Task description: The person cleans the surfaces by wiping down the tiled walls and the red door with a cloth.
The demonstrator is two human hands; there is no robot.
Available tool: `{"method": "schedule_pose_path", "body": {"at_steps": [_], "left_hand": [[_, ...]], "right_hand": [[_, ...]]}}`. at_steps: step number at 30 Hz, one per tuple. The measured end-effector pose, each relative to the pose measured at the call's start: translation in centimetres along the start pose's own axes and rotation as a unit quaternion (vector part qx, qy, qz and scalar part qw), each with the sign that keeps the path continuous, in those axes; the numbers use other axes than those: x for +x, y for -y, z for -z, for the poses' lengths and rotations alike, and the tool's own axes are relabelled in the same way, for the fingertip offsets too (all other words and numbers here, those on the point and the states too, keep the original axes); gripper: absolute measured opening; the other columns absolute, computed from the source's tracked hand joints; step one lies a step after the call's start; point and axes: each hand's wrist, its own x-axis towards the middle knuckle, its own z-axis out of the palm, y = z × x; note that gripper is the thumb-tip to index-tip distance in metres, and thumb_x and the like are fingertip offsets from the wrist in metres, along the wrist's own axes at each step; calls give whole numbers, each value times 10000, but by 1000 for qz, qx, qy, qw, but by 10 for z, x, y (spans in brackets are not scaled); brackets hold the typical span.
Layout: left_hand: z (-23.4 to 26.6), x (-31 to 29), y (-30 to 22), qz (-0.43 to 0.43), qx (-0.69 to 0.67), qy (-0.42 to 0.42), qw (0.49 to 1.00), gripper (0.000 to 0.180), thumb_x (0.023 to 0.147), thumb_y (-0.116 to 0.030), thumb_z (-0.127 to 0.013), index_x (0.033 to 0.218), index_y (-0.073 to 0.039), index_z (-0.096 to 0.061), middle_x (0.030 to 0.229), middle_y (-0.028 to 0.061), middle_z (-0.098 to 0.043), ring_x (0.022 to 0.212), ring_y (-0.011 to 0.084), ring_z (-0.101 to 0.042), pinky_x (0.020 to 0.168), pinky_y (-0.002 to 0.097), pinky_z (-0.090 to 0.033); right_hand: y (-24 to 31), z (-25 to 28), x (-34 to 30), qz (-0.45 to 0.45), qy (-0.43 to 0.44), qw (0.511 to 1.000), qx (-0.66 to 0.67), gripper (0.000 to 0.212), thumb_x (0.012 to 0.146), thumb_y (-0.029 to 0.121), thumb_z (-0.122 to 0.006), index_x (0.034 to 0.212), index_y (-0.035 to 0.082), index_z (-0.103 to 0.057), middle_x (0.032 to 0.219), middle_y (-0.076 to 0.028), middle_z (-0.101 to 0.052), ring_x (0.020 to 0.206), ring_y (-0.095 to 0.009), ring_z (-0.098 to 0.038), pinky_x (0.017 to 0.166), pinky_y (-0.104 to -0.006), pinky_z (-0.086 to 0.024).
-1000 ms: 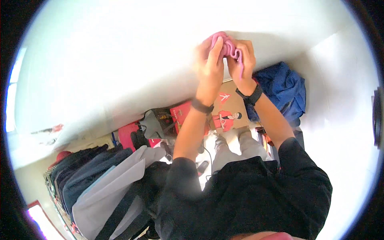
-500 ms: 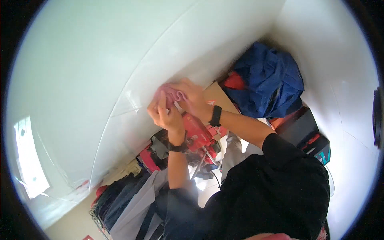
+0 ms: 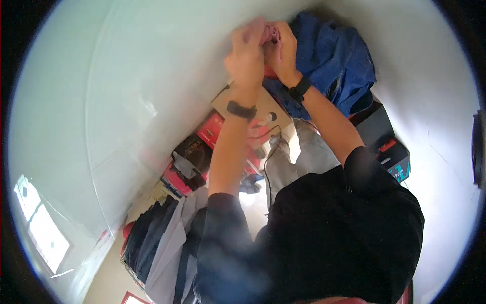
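Looks like your left hand (image 3: 245,58) and right hand (image 3: 285,53) are both curled snugly around that bunched-up pink cloth (image 3: 267,34).

Window-shaped glare (image 3: 44,228) low left on pale glossy wall (image 3: 55,111), black-rimmed fisheye curvature

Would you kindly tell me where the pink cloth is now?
In the head view, the pink cloth is at top centre, held between left hand and right hand, left of the blue fabric.

A crumpled pink cloth (image 3: 274,33) is far, left of a bulky blue fabric bundle (image 3: 334,61); a brown rectangular cardboard box (image 3: 270,100) lies nearer.
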Motion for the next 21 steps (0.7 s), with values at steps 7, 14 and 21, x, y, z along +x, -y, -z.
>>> {"method": "schedule_pose_path", "body": {"at_steps": [7,14,21], "left_hand": [[20,-186,44,252,-77,137,955,386,762,-56,-695,1146,-82,-662,1026,159,-617,957,348,-590,838,432,-481],[73,-334,42,319,-153,273,894,403,828,-173,-688,1219,-102,-621,1118,161,-616,1046,327,-600,898,405,-482],[57,-393,34,318,-199,273,886,407,796,-149,-700,1195,-134,-620,1103,140,-595,978,355,-606,831,419,-505]], "right_hand": [[-24,26,-150,-44,383,922,-35,302,785,89,-619,1087,95,-627,971,-139,-625,874,-345,-619,731,-398,-510],[26,69,-263,-142,531,835,-27,337,793,154,-627,1126,104,-616,1055,-132,-618,950,-369,-606,808,-425,-511],[21,105,-324,-187,551,802,-137,361,747,47,-620,1104,88,-587,1064,-170,-587,955,-390,-597,813,-459,-505]]}}
